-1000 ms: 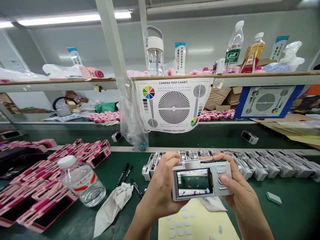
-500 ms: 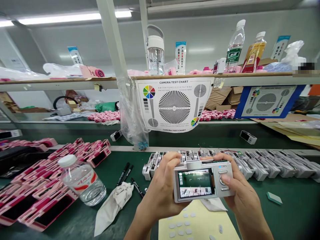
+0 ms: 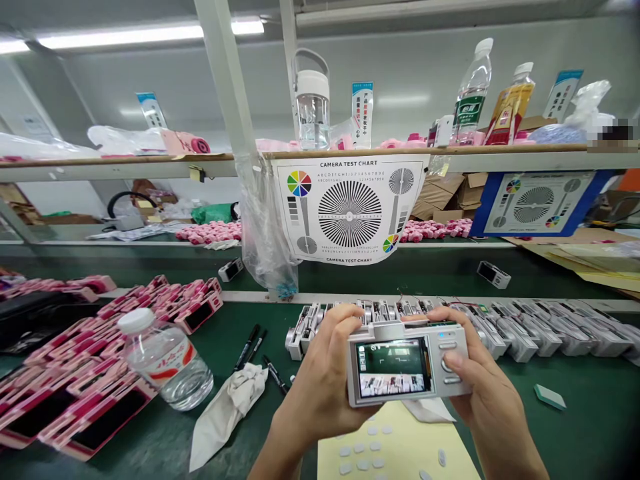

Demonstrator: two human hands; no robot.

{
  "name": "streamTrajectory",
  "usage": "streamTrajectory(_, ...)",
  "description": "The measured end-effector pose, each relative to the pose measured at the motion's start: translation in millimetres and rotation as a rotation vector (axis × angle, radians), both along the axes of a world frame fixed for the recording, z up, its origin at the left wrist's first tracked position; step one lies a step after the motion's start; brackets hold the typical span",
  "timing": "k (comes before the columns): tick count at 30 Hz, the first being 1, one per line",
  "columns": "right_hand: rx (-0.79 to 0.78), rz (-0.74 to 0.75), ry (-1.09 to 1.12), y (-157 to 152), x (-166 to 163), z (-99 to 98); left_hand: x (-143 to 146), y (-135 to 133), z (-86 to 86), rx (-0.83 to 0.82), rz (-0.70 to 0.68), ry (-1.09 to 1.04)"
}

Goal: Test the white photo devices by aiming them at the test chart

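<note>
Head view: silver compact digital camera (image 3: 407, 363) clasped level, screen toward the eyes, back to the white paper test chart (image 3: 350, 213) beyond the fingertips; left hand (image 3: 320, 393) with fingers together over the top edge, right hand (image 3: 480, 373) with fingers spread, thumb on the buttons.

I see a silver digital camera (image 3: 408, 364) held level in the air, its back turned toward me. Its screen (image 3: 393, 368) is lit and shows a picture. The left hand (image 3: 320, 380) grips the camera's left end, and the right hand (image 3: 483, 377) holds the side with buttons (image 3: 449, 345).
</note>
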State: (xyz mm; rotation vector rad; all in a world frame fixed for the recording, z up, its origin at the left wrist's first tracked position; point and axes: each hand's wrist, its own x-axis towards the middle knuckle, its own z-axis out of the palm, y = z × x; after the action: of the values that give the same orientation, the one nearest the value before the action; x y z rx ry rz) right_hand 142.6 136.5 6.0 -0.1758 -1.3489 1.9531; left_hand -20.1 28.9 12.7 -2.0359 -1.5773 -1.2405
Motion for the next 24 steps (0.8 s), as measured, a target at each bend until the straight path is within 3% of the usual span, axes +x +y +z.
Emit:
streamTrajectory(14,0.067,0.025,0.012,1.5,1.0,-0.1,1.4,0.6,0.0,-0.01,0.003,-0.011)
streamTrajectory(19,0.041,-0.048,0.012,-1.8,-0.9,1.8,1.2,0.6,0.1,0.001,-0.003,-0.007)
streamTrajectory(24,0.049,0.056,0.045,-0.5,-1.1,3.5,1.8,0.9,0.1,0.02,-0.011,-0.002)
